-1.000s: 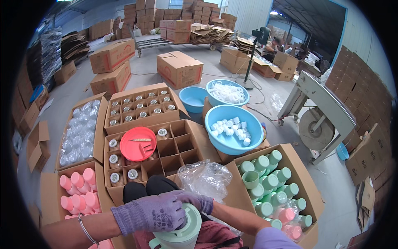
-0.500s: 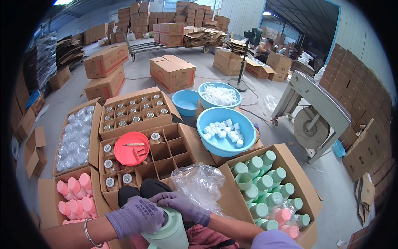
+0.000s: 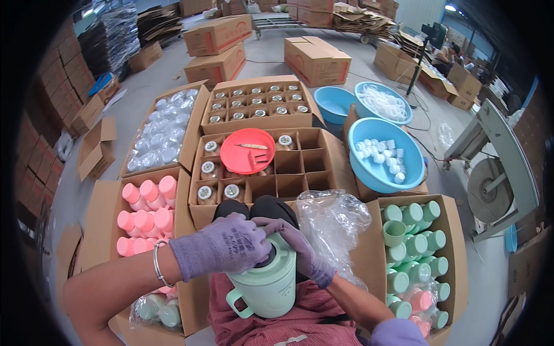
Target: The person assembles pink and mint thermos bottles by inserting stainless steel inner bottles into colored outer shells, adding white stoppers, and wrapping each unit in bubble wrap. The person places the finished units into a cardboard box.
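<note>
A pale green handled jug (image 3: pixel 266 295) stands on my lap, its handle low on the left side. My left hand (image 3: pixel 228 245), in a purple knit glove, is closed over the jug's top around a dark round piece (image 3: pixel 264 259) in its mouth; the fingers partly hide this piece. My right hand (image 3: pixel 295 249), gloved alike, curls over the far right side of the jug's top, its fingertips close to the left hand. Before my knees a divided carton (image 3: pixel 340 180) holds several silver-topped bottles, with a red plate (image 3: pixel 245 158) carrying small tools lying across it.
Pink cups (image 3: pixel 147 219) fill a carton at left; green cups (image 3: pixel 412 245) fill one at right. Crumpled clear plastic (image 3: pixel 334 222) lies by my right arm. Blue basins hold white caps (image 3: pixel 381 155) and white rings (image 3: pixel 381 102). A wheeled machine (image 3: pixel 490 173) stands at far right.
The view has swung left and down, so the surroundings sit farther right and more of the jug shows. Both hands stay on the jug's top.
</note>
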The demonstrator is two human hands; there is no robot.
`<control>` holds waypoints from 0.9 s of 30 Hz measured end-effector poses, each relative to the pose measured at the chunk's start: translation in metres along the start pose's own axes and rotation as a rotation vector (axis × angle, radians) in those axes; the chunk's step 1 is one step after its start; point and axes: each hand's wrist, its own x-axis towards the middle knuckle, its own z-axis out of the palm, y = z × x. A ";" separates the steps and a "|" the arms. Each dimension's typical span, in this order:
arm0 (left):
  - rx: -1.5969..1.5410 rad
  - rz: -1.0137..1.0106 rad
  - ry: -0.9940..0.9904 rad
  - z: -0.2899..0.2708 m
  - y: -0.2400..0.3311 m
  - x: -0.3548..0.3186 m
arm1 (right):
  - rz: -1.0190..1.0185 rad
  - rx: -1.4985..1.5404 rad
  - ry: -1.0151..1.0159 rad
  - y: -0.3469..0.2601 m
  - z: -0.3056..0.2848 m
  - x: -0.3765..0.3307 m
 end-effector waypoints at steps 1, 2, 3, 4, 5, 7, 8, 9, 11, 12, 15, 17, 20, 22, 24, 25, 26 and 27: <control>-0.017 -0.002 -0.117 -0.003 0.001 0.002 | -0.016 -0.016 -0.004 -0.001 0.004 -0.001; -0.036 -0.007 -0.237 -0.005 0.002 0.002 | -0.015 -0.053 0.002 0.001 0.003 0.000; -0.085 -0.028 -0.257 -0.006 0.003 -0.001 | -0.013 -0.086 0.002 0.005 0.003 0.002; -0.126 -0.008 -0.259 -0.006 0.000 0.009 | -0.019 -0.144 0.039 0.004 -0.004 0.000; -0.169 0.007 -0.264 -0.006 -0.002 0.017 | -0.004 -0.129 0.119 0.003 -0.006 -0.002; -0.207 -0.012 -0.316 -0.007 -0.007 0.022 | 0.034 -0.085 0.247 -0.001 0.001 -0.005; -0.226 -0.036 -0.331 -0.005 -0.009 0.022 | -0.007 -0.151 0.291 0.001 0.006 -0.005; -0.245 -0.057 -0.344 -0.002 -0.010 0.021 | -0.009 -0.297 0.370 0.005 0.010 -0.005; -0.466 -0.425 -0.327 0.002 -0.007 0.019 | -0.162 -0.634 0.421 0.011 0.025 0.000; -0.533 -0.545 -0.310 0.004 -0.009 0.018 | -0.331 -0.931 0.387 0.013 0.031 0.002; -0.573 -0.534 -0.205 0.033 -0.022 0.005 | -0.361 -1.041 0.482 0.021 0.054 -0.002; -0.738 -0.712 -0.207 0.019 -0.020 0.012 | -0.357 -1.093 0.475 0.021 0.044 -0.017; -1.219 -0.707 0.248 0.024 -0.012 0.003 | -0.259 -1.144 0.239 -0.010 -0.010 -0.030; -1.338 -0.686 0.596 0.056 0.013 -0.029 | -0.216 -1.196 -0.068 -0.042 -0.044 -0.017; -1.404 -0.609 0.720 0.117 0.048 -0.061 | -0.224 -1.326 -0.344 -0.068 -0.063 0.006; -1.425 -0.566 0.661 0.147 0.070 -0.073 | -0.249 -1.387 -0.464 -0.077 -0.066 0.018; -1.453 -0.609 0.614 0.143 0.086 -0.068 | -0.261 -1.450 -0.581 -0.082 -0.067 0.025; -1.481 -0.647 0.565 0.126 0.103 -0.057 | -0.338 -1.447 -0.638 -0.088 -0.062 0.034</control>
